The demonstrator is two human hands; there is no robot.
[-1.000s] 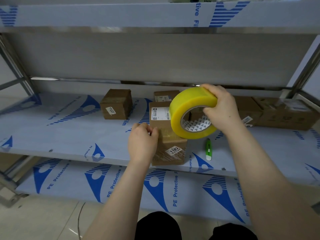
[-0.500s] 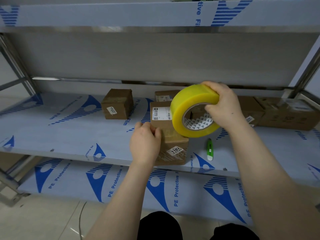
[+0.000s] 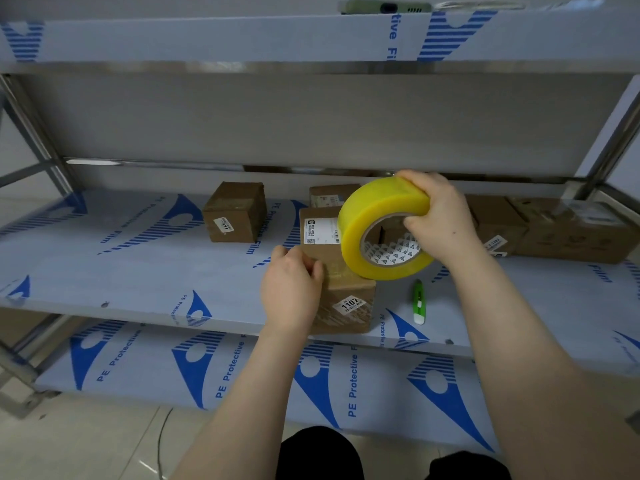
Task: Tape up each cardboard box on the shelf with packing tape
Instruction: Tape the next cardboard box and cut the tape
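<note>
Five boxes [image 3: 235,216], one tape roll [image 3: 354,244], one cutter [image 3: 418,301].

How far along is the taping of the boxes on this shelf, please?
Done: the far-right box shows a glossy strip, possibly tape; I cannot confirm. In hand: the left hand grips the front box while the right hand holds the tape roll over it. Left: seemingly the left box, the rear box and the cutting; the green cutter lies unheld.

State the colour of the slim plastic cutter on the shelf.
The cutter is green, white-tipped; head view.
</note>
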